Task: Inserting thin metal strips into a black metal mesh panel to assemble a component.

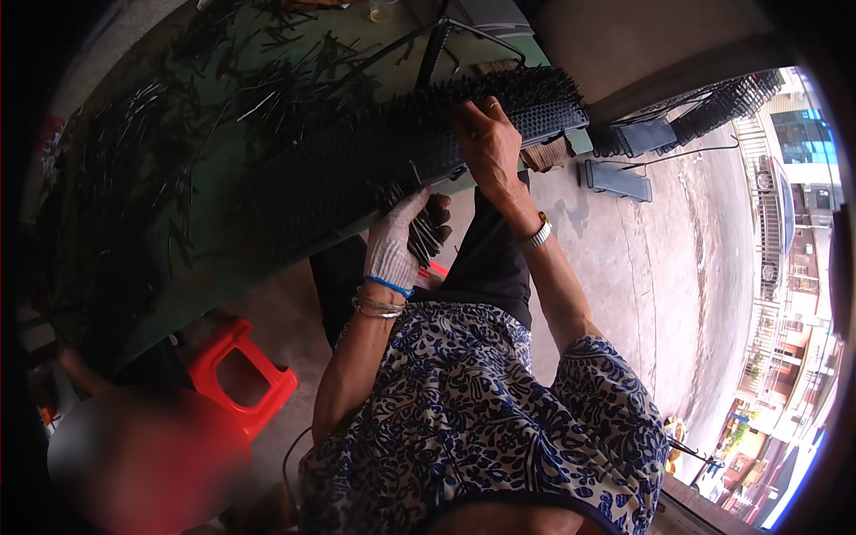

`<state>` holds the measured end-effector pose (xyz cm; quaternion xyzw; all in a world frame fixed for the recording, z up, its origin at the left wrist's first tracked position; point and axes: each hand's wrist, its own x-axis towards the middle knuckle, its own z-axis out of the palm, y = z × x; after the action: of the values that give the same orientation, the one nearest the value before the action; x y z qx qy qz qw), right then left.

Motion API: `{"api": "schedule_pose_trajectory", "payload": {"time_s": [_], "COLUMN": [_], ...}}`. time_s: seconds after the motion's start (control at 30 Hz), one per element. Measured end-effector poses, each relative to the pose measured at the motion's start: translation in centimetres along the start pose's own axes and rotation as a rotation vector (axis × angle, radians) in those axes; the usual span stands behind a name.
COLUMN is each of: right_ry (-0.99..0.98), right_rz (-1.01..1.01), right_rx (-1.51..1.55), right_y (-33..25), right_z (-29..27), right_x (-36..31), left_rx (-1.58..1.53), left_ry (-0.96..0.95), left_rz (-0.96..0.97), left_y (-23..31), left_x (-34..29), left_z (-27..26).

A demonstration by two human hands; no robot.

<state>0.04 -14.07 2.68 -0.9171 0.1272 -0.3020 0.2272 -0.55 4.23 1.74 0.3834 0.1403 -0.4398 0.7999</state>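
A long dark perforated board (pixel 361 174) lies slantwise across the near edge of the green table. Thin dark rods (pixel 513 92) stand packed in its far right part, while the holes along its near strip show bare. My left hand (pixel 399 234), in a whitish knitted glove with dark fingertips, is closed round a bundle of thin dark rods (pixel 426 242) at the board's near edge. My bare right hand (pixel 490 147), with a ring and a watch, rests over the board's right half. Its fingers are curled together; whatever they pinch is hidden.
Loose dark rods (pixel 267 94) litter the green table (pixel 169 308). A black metal frame (pixel 435 53) and a clear cup (pixel 382 11) are at the far side. A red stool (pixel 276 390) stands lower left, beside a blurred person (pixel 152 459). Dark racks (pixel 646 136) stand at right.
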Motion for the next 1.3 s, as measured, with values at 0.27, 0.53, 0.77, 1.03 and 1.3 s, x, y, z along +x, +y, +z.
{"api": "schedule_pose_trajectory", "payload": {"time_s": [0.27,0.53,0.77,1.03,1.3], "right_ry": [-0.021,-0.414,-0.671,-0.669,-0.613], "right_rz": [-0.096,0.091,0.299,0.408,0.461], "right_rx": [-0.293,0.469,0.753,0.905,0.970], "right_y": [0.6,-3.1,-2.1,-2.0,-1.3], "right_z": [0.3,-3.3,-4.3,-4.5,-4.1], "right_x": [-0.4,-1.4,-1.4,-1.6,-2.1], "left_rx": [0.022,0.127,0.178,0.288,0.190], "left_ry": [-0.019,0.029,0.015,0.085,0.067], "left_rz": [-0.003,-0.009,-0.029,0.030,0.015], "left_y": [0.0,0.1,0.3,0.6,0.4], "left_x": [0.1,-0.6,-0.8,-0.7,-0.3], "left_z": [-0.1,0.1,1.0,1.3,1.6]}}
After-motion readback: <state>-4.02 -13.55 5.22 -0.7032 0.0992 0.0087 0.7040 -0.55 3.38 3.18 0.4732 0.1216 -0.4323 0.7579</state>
